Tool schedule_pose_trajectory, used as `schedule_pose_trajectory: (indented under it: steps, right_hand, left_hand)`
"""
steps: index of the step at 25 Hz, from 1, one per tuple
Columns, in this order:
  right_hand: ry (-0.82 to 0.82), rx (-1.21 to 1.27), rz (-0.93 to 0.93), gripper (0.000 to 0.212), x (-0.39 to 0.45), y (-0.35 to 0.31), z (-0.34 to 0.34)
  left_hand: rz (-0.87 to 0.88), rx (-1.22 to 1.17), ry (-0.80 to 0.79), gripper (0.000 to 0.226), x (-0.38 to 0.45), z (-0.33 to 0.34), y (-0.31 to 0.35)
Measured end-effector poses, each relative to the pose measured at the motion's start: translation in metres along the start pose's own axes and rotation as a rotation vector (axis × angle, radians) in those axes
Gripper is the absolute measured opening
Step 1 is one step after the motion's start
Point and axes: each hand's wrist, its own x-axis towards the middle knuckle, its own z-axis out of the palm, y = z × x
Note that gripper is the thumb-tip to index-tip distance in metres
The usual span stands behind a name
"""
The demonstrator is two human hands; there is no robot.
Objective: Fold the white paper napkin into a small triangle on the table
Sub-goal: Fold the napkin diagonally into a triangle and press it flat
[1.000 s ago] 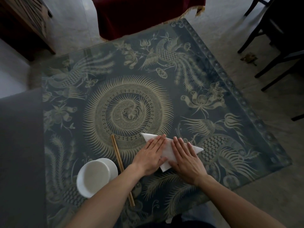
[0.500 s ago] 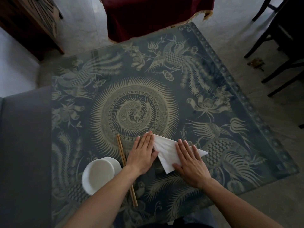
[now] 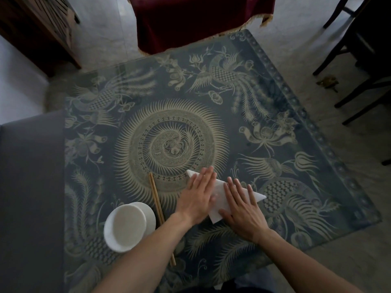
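The white paper napkin [image 3: 220,192] lies folded into a triangle on the patterned table [image 3: 173,144], near its front edge. One point sticks out to the right and another to the upper left. My left hand [image 3: 198,193] lies flat, palm down, over the napkin's left part, a little blurred. My right hand [image 3: 243,206] rests flat on the right part with its fingers slightly spread. Neither hand grips the paper, and the middle strip of napkin shows between them.
A white bowl [image 3: 127,225] stands at the front left, with a pair of wooden chopsticks [image 3: 157,199] lying between it and my left hand. A grey seat [image 3: 29,187] borders the table's left side. Red-draped furniture [image 3: 194,20] stands beyond the far edge, and dark chairs [image 3: 359,60] at the right.
My left hand slid left off the napkin half a second ago and has now swept back right over it. My right hand stayed pressed on the right part.
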Motion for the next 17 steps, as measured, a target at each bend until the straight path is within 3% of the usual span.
schedule_pose_trajectory:
  steps: [3, 9, 17]
  right_hand:
    - [0.000, -0.017, -0.004, 0.070, 0.000, -0.005, -0.001]
    - [0.022, 0.020, 0.089, 0.067, -0.003, 0.001, 0.006]
    - [0.103, 0.025, 0.158, 0.072, -0.012, 0.027, 0.013]
  left_hand:
    - [0.077, -0.012, -0.031, 0.060, 0.007, 0.010, 0.020]
    - [0.048, -0.031, -0.068, 0.066, 0.001, 0.027, 0.029]
    - [-0.044, 0.059, -0.103, 0.070, -0.007, 0.015, -0.015]
